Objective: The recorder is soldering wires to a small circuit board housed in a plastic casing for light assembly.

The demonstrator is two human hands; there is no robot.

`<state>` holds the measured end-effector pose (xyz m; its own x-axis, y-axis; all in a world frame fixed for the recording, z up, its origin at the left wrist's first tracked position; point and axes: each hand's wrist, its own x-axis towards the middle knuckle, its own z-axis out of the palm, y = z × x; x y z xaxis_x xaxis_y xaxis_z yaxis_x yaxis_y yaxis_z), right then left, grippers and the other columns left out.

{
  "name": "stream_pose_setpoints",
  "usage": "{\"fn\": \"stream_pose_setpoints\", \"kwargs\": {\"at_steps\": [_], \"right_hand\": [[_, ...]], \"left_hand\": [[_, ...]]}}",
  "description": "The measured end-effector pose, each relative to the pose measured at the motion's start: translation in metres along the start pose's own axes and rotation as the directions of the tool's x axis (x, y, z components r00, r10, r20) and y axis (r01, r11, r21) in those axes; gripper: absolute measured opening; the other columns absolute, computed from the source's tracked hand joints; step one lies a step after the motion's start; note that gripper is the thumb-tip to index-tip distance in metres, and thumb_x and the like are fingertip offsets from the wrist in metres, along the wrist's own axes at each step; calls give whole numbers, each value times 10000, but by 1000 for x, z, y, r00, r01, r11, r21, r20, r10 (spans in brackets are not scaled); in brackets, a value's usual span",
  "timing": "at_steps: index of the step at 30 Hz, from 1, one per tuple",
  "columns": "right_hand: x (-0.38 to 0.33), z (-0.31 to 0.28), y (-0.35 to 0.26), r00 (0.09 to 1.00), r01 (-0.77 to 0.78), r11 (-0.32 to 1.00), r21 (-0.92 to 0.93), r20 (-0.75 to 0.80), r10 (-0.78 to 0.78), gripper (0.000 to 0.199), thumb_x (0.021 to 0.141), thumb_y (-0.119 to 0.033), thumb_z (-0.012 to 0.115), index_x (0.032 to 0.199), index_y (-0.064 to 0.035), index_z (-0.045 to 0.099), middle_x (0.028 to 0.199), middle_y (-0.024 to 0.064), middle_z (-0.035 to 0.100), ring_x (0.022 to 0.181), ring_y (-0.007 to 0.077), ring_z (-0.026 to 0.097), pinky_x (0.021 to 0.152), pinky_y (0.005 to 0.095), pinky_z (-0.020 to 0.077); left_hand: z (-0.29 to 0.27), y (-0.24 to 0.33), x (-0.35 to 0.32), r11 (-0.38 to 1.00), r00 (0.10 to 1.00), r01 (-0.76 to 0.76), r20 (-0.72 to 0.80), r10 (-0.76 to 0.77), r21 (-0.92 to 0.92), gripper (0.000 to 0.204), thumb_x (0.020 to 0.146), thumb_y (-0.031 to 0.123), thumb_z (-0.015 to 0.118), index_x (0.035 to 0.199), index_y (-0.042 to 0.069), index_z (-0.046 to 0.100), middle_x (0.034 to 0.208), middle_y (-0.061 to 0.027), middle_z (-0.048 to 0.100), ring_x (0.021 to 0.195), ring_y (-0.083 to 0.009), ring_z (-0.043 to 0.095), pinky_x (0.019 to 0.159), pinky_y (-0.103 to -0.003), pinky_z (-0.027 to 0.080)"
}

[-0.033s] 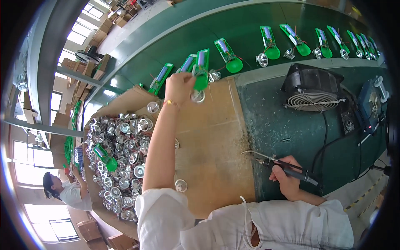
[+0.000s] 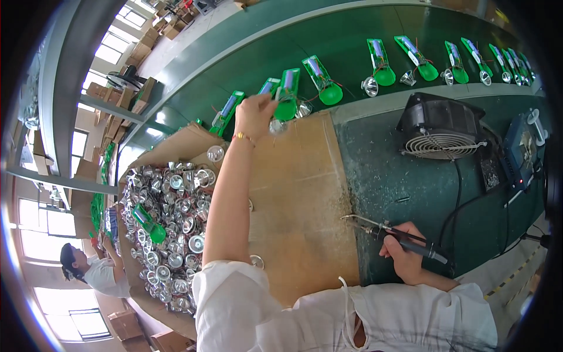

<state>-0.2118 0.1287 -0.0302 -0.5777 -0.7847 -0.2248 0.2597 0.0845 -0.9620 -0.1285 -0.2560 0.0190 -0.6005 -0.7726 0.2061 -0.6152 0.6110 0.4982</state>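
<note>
My left hand (image 2: 255, 114) is stretched far forward and grips a green flashlight part (image 2: 287, 97) with a silver reflector cup (image 2: 277, 125) hanging below it, at the near edge of the green conveyor belt (image 2: 352, 41). My right hand (image 2: 404, 252) rests near the table's front edge and holds a black soldering iron (image 2: 387, 233), its tip pointing left over the brown cardboard sheet (image 2: 299, 199). Several more green flashlight parts (image 2: 381, 61) with reflectors lie in a row along the belt.
A cardboard box (image 2: 170, 149) at my left is heaped with silver reflector cups (image 2: 170, 217) and one green part (image 2: 148, 223). A black fan (image 2: 440, 126) and a blue soldering station (image 2: 522, 149) stand on the green table at right. Another person (image 2: 94, 270) works at far left.
</note>
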Motion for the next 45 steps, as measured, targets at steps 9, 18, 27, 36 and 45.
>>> {"fn": "stream_pose_setpoints", "kwargs": {"at_steps": [9,18,27,36,45], "right_hand": [[1,-2,2,999,-32,999,33,28,31,129,821,-42,599,872,10,492,671,75,595,568,102,577,500,236,469],[4,0,4,998,59,998,-8,-12,-59,145,854,-112,573,880,-2,483,625,61,563,514,99,549,465,209,429],[3,4,11,983,182,983,16,-25,-181,142,854,-136,571,856,-19,491,594,56,536,480,106,518,432,198,379],[4,-1,7,991,134,990,36,-32,-133,144,845,-111,600,877,-2,511,646,45,568,508,78,539,445,191,404],[7,-1,4,984,168,985,37,-72,-165,156,853,-145,577,863,-15,490,606,53,550,503,105,537,446,203,388]], "left_hand": [[-2,-56,9,994,998,-23,64,16,104,567,650,253,647,1187,101,547,1017,-180,580,949,-326,571,859,-378,454],[-7,28,-175,957,978,205,74,-194,-207,445,724,93,588,1160,45,516,774,-153,625,637,-255,611,592,-339,486],[-23,52,-267,594,912,379,178,-370,-709,326,848,-56,446,1166,-44,513,902,-35,592,743,-91,564,619,-216,460],[-90,71,-310,559,863,505,401,-308,-658,379,861,-64,484,1239,-40,468,972,-36,584,788,-80,561,652,-211,480],[-48,64,-292,785,838,541,274,-472,-301,387,718,151,725,1067,33,607,805,-73,659,553,-86,597,505,-219,467]]}}
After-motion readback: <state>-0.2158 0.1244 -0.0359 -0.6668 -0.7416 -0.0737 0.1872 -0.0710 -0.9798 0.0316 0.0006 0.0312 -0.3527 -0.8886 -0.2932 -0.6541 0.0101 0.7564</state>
